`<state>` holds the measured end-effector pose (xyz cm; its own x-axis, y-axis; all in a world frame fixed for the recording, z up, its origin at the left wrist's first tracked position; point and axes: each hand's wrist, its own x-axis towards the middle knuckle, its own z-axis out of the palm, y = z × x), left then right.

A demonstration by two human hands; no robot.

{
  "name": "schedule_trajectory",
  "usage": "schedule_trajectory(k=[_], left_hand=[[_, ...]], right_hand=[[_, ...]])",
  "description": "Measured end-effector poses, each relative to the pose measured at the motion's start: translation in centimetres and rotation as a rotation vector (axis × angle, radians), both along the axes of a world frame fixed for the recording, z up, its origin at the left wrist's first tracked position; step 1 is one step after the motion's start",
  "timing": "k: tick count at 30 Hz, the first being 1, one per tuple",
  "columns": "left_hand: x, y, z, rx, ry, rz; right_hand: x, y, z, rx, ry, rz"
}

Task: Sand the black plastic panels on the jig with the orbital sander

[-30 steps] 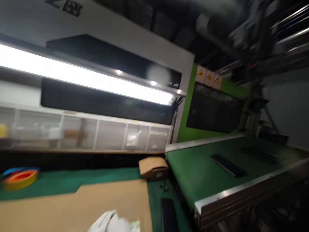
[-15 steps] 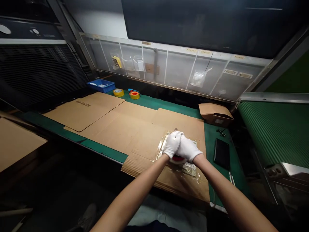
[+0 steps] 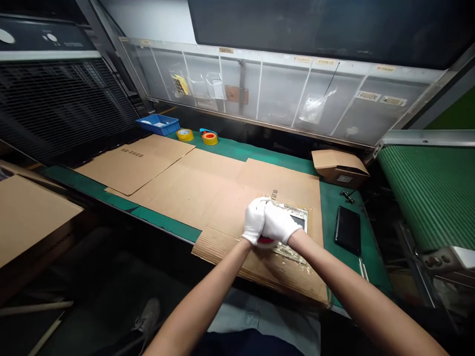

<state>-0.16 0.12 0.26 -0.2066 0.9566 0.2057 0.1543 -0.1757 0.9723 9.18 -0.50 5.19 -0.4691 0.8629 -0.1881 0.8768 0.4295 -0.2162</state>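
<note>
At far left a loose cardboard sheet (image 3: pixel 33 217) lies on a surface below a black louvered panel (image 3: pixel 63 104). Along the back of the green-topped counter (image 3: pixel 156 218) sit a blue plastic tray (image 3: pixel 158 124), a pale tape roll (image 3: pixel 185 134) and, just beside it, a tape roll with an orange core (image 3: pixel 210 139). Flat cardboard sheets (image 3: pixel 133 163) cover the counter's left and middle, overlapping one another. Above them runs a row of translucent bins, with a clear plastic bag (image 3: pixel 313 106) hanging against one on the right. At centre, the person's gloved left hand (image 3: pixel 254 221) and right hand (image 3: pixel 278 223) press close together, fingers curled and closed around a small red object (image 3: pixel 265 241), mostly hidden, so its kind cannot be told. Both hands rest over a clear plastic-wrapped packet (image 3: pixel 293 210), which lies flat on the nearest cardboard sheet (image 3: pixel 260 277), partly beneath them and extending to their right. Further right on the green counter are a small cardboard box (image 3: pixel 339 167), small black hardware pieces (image 3: pixel 347 196) and a black flat slab (image 3: pixel 348 230). At far right runs a green ribbed conveyor belt (image 3: pixel 434 188).
</note>
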Motion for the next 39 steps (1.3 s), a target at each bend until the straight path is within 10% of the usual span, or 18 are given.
schedule_trajectory(k=[8,19,29,36,39], left_hand=[[1.4,1.1,0.7,0.082,0.033,-0.063],[11.2,-6.6,-0.5,0.25,0.081,-0.108],[1.5,-6.6,-1.0,0.177,0.055,0.127],[11.1,-7.5,-1.0,0.3,0.037,-0.041],[10.3,-7.6,-1.0,0.307,0.023,-0.066]], right_hand=[[1.3,-0.2,0.7,0.107,0.019,-0.13],[11.9,-7.7,-3.2,0.156,-0.174,-0.256],[1.0,-5.2,-0.9,0.135,-0.13,0.038],[12.1,-8.3,-4.1,0.234,-0.105,-0.176],[11.3,-8.2,-4.1,0.197,-0.136,-0.199]])
